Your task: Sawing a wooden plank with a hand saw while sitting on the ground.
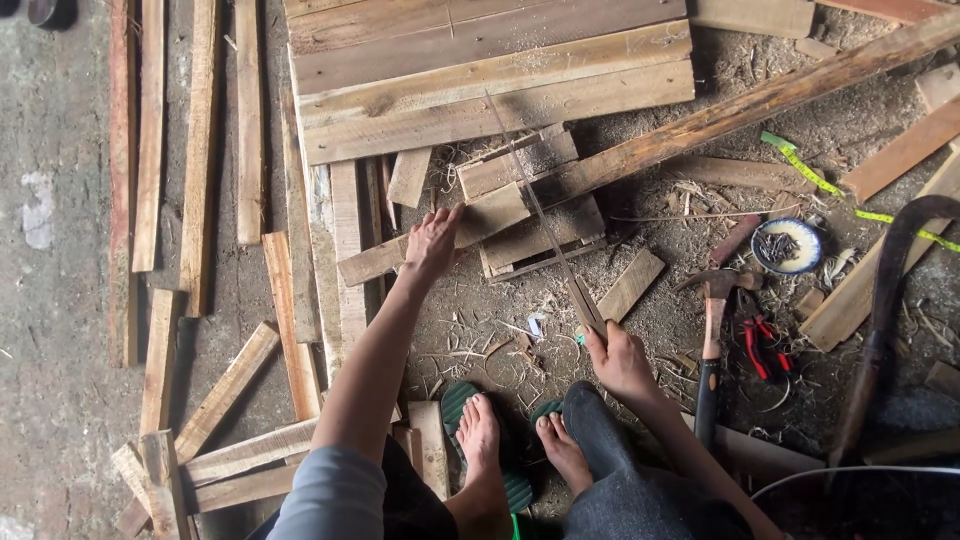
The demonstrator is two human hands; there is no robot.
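While right hand (618,358) grips saw (540,215) by its handle, left hand (432,240) presses flat on plank (440,240), blade crossing plank's right end, hammer (712,330) well right of plank.

Your arms are bare from the elbow down. Your left hand (432,240) and right hand (618,358) wear no gloves, rings or watch. A short grey sleeve (335,495) covers your left upper arm. Your dark trousers (630,480) look thick and a bit worn. Your feet are bare on top, and you wear green flip-flops (458,400) with ridged soles.
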